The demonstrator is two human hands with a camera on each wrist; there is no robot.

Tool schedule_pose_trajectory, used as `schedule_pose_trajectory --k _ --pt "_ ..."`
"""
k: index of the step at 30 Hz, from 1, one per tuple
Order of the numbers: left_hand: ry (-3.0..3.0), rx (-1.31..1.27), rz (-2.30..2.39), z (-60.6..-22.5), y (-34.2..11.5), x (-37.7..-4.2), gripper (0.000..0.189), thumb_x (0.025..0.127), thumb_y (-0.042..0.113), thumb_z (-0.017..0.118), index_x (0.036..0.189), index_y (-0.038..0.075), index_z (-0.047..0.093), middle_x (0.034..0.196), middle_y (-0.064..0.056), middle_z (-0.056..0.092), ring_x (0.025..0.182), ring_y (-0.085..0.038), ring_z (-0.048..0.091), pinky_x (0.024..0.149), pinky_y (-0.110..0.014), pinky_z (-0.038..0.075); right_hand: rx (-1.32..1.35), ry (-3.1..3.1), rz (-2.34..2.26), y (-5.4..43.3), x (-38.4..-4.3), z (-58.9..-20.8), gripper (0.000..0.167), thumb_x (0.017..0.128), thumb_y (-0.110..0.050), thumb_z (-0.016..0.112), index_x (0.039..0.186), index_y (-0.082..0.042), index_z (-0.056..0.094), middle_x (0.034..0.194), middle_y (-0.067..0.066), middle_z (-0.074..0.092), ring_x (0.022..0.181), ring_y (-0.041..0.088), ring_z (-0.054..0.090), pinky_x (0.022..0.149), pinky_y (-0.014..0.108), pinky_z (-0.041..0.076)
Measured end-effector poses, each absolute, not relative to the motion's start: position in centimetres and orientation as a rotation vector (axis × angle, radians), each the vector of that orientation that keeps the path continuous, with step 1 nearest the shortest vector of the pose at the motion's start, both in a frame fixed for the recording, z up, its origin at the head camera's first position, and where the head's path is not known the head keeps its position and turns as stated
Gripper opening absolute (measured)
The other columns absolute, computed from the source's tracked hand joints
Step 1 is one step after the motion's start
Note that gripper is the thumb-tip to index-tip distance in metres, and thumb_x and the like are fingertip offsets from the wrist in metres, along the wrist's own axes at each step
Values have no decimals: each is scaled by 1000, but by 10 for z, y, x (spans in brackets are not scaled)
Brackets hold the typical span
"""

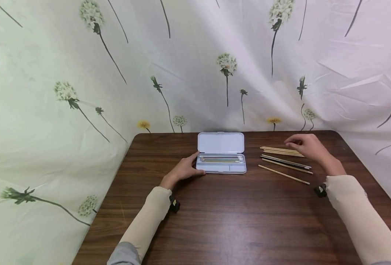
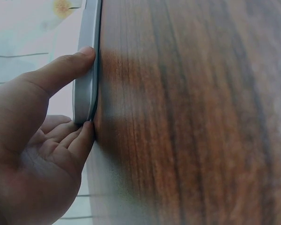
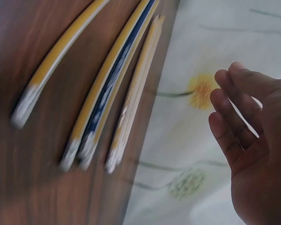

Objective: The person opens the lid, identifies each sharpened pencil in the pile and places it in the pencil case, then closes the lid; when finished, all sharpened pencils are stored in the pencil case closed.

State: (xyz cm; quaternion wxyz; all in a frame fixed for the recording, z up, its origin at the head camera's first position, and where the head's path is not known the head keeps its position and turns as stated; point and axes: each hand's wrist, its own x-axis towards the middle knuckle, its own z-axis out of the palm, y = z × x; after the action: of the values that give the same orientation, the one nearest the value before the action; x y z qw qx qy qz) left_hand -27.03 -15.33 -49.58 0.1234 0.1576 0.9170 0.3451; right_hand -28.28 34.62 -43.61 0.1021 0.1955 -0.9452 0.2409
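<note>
Boxed pencils (image 1: 220,161) too small to count; left wrist view: pencil case (image 2: 84,96) cut off; right: loose pencils (image 3: 105,93) blurred.

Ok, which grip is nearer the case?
Left. The left grip touches the case at its left end, thumb on the front edge; the right grip is off to the case's right, near the loose pencils.

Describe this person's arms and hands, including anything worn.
The left hand and right hand are bare, without gloves. Cream sleeves end near the wrists, with grey cloth at the left sleeve's elbow end. Small black devices sit by both wrists; the left one has a yellowish mark.
</note>
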Motion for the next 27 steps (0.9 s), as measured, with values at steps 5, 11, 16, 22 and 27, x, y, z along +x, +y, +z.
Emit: schedule_pose_trajectory --k 5,11,16,22,27 --pt "2673 465 1008 -496 -153 -270 100 94 37 84 171 11 25 172 -15 37 158 -33 39 126 -51 36 513 -2830 704 367 -279 -446 13 101 -11 74 108 -4 83 102 17 81 76 15 69 66 33 53" --pt "2679 470 1009 -495 -154 -270 99 95 37 83 171 11 25 172 -15 37 158 -33 39 126 -52 36 451 -2872 671 387 -277 -462 12 100 -7 74 106 -1 82 105 22 79 81 24 71 70 41 55" --pt "2683 468 997 -495 -153 -270 99 94 38 83 171 11 25 172 -15 37 158 -33 39 126 -52 37 413 -2927 652 397 -273 -476 14 101 -6 71 109 0 81 112 25 77 98 42 72 85 60 55" --pt "2675 469 1010 -495 -154 -270 99 94 37 83 171 11 25 172 -15 36 157 -33 40 126 -51 37 397 -2969 646 400 -273 -485 14 101 -7 70 109 0 80 112 26 76 104 45 69 91 65 51" --pt "2666 464 1019 -494 -154 -269 99 94 36 84 171 12 26 172 -15 37 157 -33 40 126 -50 37 387 -2982 624 401 -274 -491 13 100 -5 70 108 0 80 107 25 75 99 42 69 88 64 51"
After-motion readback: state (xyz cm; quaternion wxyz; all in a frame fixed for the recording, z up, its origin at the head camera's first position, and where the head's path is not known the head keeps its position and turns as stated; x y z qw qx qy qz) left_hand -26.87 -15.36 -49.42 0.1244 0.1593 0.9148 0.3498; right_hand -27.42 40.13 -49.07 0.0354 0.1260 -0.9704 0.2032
